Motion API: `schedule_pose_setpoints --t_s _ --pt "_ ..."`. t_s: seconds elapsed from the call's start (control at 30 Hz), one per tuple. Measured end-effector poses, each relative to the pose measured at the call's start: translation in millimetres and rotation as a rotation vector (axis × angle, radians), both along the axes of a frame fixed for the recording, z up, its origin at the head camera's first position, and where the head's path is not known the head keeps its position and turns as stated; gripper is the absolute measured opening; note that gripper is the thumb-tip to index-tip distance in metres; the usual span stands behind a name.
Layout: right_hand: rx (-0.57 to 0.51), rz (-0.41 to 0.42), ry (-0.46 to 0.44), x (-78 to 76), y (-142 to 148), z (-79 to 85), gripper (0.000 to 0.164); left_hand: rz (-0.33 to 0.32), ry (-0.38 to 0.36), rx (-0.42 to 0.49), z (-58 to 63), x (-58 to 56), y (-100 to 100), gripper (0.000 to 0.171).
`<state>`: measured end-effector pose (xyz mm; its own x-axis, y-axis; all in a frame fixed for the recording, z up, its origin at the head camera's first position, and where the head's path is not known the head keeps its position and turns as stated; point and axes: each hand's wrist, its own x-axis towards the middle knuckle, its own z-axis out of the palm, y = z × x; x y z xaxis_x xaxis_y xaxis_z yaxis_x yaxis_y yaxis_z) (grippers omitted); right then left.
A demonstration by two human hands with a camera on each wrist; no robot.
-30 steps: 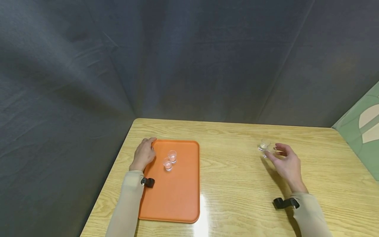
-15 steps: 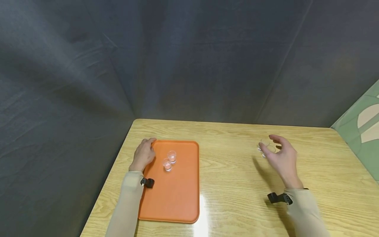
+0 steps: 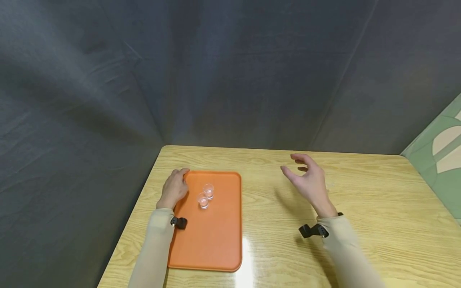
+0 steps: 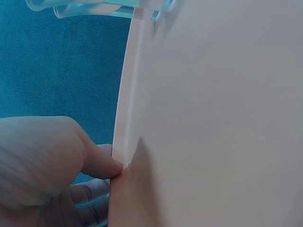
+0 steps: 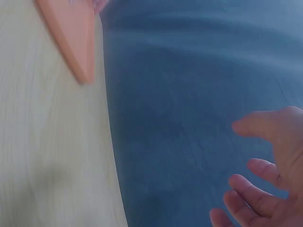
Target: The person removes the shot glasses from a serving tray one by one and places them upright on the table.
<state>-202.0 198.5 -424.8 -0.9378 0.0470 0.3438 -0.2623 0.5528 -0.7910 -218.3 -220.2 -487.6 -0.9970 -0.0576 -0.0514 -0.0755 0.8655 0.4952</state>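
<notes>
My left hand (image 3: 174, 188) holds the far left corner of an orange tray (image 3: 212, 240). In the left wrist view the thumb (image 4: 102, 161) presses on the tray's rim and the fingers lie along its outer side. Two small clear glasses, a near one (image 3: 203, 201) and a far one (image 3: 209, 192), stand side by side on the tray. My right hand (image 3: 307, 182) hovers over the table to the right, thumb and fingers spread wide with nothing between them. Just right of it a faint clear glass (image 3: 329, 184) shows; the hand hides what lies behind.
The wood-grain table (image 3: 273, 240) reaches to a dark blue-grey cloth (image 3: 252, 80) at the back and left. A green panel with pale shapes (image 3: 446, 160) stands at the right. Black wrist cameras sit on both sleeves.
My right hand has let go of a clear glass on the right, moved left and opened wider. My left hand and the glasses on the tray have stayed put.
</notes>
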Motion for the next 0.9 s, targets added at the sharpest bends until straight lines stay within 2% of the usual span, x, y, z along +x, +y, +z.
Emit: schedule_pose_setpoints --t_s 0.23,0.57,0.73,0.9 --pt "-0.059 0.129 -0.044 -1.2 -40.9 -4.0 0.043 0.009 -0.009 -0.001 -3.2 -2.0 -0.8 0.048" --pt "-0.089 0.328 -0.113 7.5 -107.2 -16.9 0.046 0.011 0.009 0.0 -4.8 -2.5 -4.8 0.048" --pt "-0.078 0.407 -0.124 15.8 -138.5 -23.3 0.044 0.003 0.011 -0.001 -5.1 -1.9 -4.2 0.048" --pt "-0.022 0.467 -0.109 20.4 -160.8 -31.2 0.037 0.003 0.02 -0.006 -3.8 -2.1 -3.2 0.048"
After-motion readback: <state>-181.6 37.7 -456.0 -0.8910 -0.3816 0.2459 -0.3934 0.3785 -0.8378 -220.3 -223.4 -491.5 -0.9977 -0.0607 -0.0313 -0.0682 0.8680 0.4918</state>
